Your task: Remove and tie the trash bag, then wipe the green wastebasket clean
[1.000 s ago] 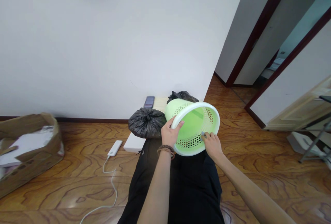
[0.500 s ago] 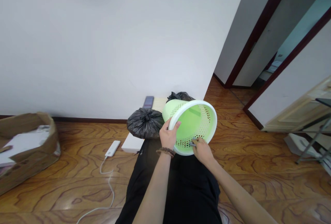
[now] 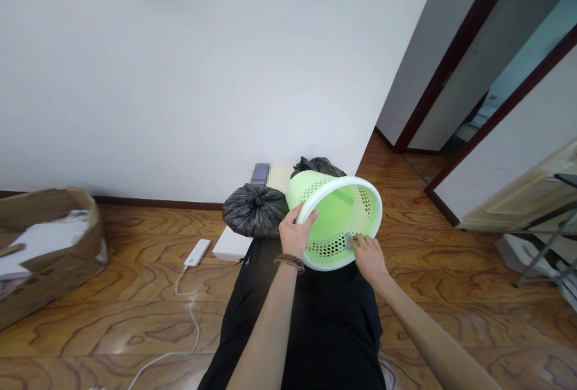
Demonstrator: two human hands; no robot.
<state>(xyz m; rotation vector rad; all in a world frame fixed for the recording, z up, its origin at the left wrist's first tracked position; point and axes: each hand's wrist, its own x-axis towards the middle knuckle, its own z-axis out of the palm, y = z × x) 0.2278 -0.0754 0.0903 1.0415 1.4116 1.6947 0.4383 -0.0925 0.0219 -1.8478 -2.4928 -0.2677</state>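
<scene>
A light green basket (image 3: 331,216) with round holes and a white rim lies tilted above my lap, its mouth facing me and to the right. My left hand (image 3: 295,231) is closed on the left side of its rim, thumb on the inside. My right hand (image 3: 368,256) pinches a small greyish piece (image 3: 348,241) against the perforated inner wall, at the lower right of the opening. What that piece is I cannot make out. Tied black plastic bags stand behind and beside the basket, one on the left (image 3: 255,210) and one at the back (image 3: 322,166).
An open cardboard box (image 3: 58,270) with papers stands at the left. A white power strip (image 3: 197,253) with a cable and a flat white box (image 3: 232,244) lie on the wooden floor. At the right are a doorway and a metal-legged stand (image 3: 547,249).
My right hand has moved slightly right along the basket's inner wall with the small greyish piece. My left hand keeps its hold on the rim. The view has shifted slightly.
</scene>
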